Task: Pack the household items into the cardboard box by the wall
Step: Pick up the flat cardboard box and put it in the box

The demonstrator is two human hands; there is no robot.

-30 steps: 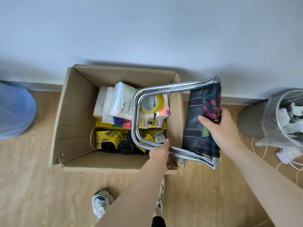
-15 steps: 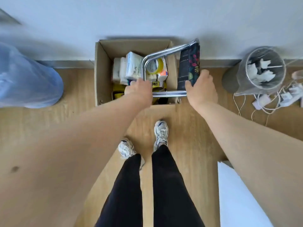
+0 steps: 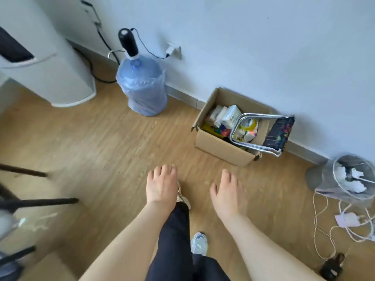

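The open cardboard box (image 3: 219, 147) stands on the wooden floor against the wall, up and to the right of my hands. A folding stool (image 3: 263, 132) with a chrome frame and dark patterned seat lies across its right rim, the seat hanging outside. Inside are white tissue packs (image 3: 225, 116), a roll of yellow tape (image 3: 248, 123) and yellow packets. My left hand (image 3: 161, 184) and my right hand (image 3: 228, 191) hover palm down over the floor, well short of the box, fingers loosely apart and holding nothing.
A blue water jug (image 3: 143, 90) with a black pump stands by the wall to the left, beside a white appliance (image 3: 46, 72). A lined waste bin (image 3: 349, 177) and tangled white cables (image 3: 345, 230) lie at the right. Dark chair legs (image 3: 30, 201) are at the left.
Both hands have let go of the folding stool, which now rests on the box. I have stepped back and my view has swung left, so the box is farther away.
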